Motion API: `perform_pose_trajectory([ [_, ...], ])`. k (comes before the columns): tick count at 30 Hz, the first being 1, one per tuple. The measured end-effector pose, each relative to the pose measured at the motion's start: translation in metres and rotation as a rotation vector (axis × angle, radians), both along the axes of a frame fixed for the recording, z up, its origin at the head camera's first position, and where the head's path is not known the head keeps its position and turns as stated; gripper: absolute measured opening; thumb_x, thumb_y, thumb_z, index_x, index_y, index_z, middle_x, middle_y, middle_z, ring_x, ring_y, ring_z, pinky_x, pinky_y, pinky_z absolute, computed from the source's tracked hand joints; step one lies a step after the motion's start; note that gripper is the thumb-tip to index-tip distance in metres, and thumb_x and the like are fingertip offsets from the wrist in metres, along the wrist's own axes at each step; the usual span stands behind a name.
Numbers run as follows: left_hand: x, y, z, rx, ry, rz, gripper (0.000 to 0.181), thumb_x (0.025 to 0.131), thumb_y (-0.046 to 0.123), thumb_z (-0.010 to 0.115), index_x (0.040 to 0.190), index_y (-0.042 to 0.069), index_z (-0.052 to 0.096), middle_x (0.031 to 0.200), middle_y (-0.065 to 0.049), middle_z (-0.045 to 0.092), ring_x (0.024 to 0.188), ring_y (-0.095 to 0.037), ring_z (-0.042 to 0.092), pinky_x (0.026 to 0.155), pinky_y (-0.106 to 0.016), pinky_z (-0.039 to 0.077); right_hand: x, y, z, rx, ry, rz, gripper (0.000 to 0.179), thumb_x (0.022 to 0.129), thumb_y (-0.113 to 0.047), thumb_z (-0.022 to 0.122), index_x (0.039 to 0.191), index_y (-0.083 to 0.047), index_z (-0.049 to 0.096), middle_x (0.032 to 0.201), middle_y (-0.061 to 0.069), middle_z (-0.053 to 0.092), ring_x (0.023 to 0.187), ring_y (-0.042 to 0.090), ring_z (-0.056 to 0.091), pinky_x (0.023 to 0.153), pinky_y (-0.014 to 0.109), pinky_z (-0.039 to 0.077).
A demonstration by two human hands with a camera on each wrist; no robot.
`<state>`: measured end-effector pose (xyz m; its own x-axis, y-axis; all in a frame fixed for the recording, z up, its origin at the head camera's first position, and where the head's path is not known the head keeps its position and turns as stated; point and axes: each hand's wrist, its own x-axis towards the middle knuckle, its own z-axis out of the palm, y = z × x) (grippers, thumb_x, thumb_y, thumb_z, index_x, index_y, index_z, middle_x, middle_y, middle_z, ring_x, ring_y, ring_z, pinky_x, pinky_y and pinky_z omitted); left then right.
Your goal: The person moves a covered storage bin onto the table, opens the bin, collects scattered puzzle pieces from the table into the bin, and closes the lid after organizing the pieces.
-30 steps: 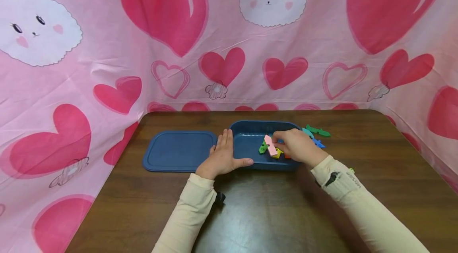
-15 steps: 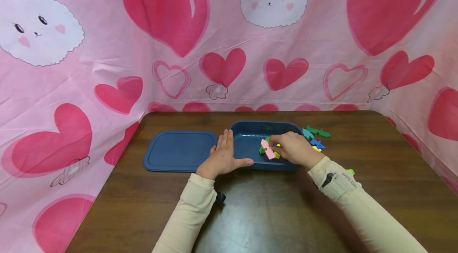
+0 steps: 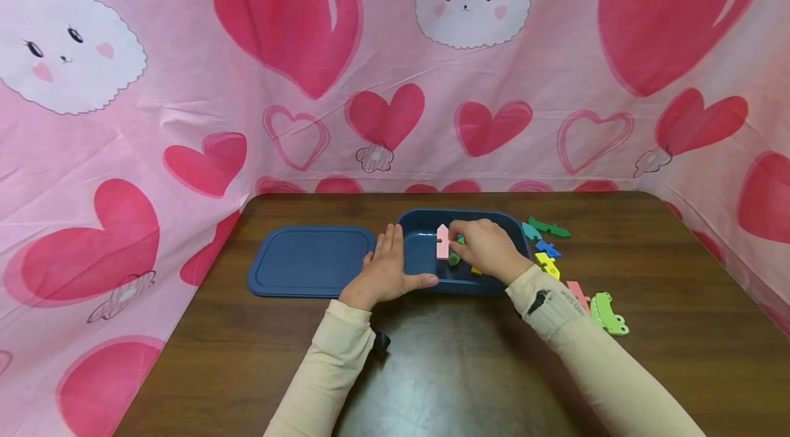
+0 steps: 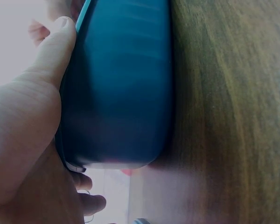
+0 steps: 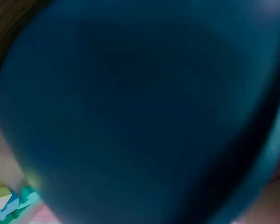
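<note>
My right hand (image 3: 490, 248) pinches a pink arrow-ended puzzle piece (image 3: 442, 242) over the inside of a dark blue box (image 3: 457, 219). Below it in the box lie a green piece (image 3: 454, 258) and a yellow piece (image 3: 476, 271), partly covered by the hand. My left hand (image 3: 380, 276) rests at the box's left front corner, fingers straight and thumb along the front rim. In the left wrist view the box's outer wall (image 4: 121, 84) stands beside that thumb. The right wrist view is mostly filled by the box wall (image 5: 130, 116); the right fingers are hidden there.
Left of the box lies a flat blue lid (image 3: 311, 261). To its right, a line of pieces runs along the table: dark green (image 3: 550, 227), teal (image 3: 531, 231), blue (image 3: 548, 249), yellow (image 3: 547, 265), salmon (image 3: 578, 296) and a light green animal head (image 3: 607, 315).
My right hand has moved left across the box with the pink piece, which has turned more upright in view. The right-hand row of pieces has come into sight. My left hand has stayed put.
</note>
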<state>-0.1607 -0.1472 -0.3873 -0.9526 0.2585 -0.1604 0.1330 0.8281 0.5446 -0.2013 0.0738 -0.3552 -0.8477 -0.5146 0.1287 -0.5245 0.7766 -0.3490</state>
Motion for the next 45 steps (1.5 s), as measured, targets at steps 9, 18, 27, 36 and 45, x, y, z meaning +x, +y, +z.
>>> perform_pose_trajectory([
  [9,0.000,0.001,0.000,0.009,-0.011,-0.001,0.126,0.082,0.072,0.067,0.161,0.005,-0.004,0.168,-0.015,-0.006,0.153,-0.038,-0.003,0.116,-0.064,0.010,0.000,-0.011,-0.008,0.074,0.183,-0.013,0.010,0.088,-0.018,0.079,0.093,-0.012,0.073,0.081,0.005,0.057,0.071,0.021,0.052,0.061,0.037,0.052],
  [18,0.001,0.000,0.001,-0.003,-0.018,-0.001,0.127,0.082,0.074,0.066,0.161,0.005,-0.005,0.168,-0.014,-0.006,0.153,-0.038,-0.003,0.116,-0.064,0.009,-0.001,-0.018,-0.011,0.055,0.116,-0.046,0.011,0.090,-0.018,0.078,0.097,-0.011,0.074,0.084,0.006,0.056,0.076,0.022,0.052,0.063,0.036,0.053],
  [27,0.001,0.000,0.000,0.000,-0.023,0.001,0.124,0.084,0.070,0.067,0.161,0.005,-0.006,0.168,-0.014,-0.007,0.152,-0.037,-0.004,0.117,-0.064,0.008,-0.003,-0.023,-0.015,0.018,0.077,-0.059,0.009,0.091,-0.017,0.076,0.096,-0.010,0.073,0.084,0.007,0.057,0.076,0.024,0.054,0.065,0.039,0.053],
  [36,0.001,0.000,0.001,-0.021,-0.022,-0.003,0.126,0.083,0.075,0.063,0.161,0.006,-0.007,0.168,-0.013,-0.009,0.153,-0.037,-0.004,0.117,-0.063,0.009,-0.007,-0.025,-0.016,0.022,0.045,-0.083,0.010,0.092,-0.017,0.075,0.099,-0.010,0.073,0.084,0.006,0.057,0.079,0.025,0.055,0.066,0.040,0.053],
  [45,0.000,0.000,0.000,-0.021,-0.016,-0.002,0.126,0.082,0.075,0.064,0.161,0.006,-0.007,0.168,-0.013,-0.008,0.153,-0.037,-0.004,0.117,-0.063,0.008,-0.013,-0.024,-0.020,0.022,0.024,-0.117,0.011,0.093,-0.016,0.075,0.100,-0.008,0.073,0.091,0.011,0.062,0.082,0.027,0.058,0.074,0.046,0.055],
])
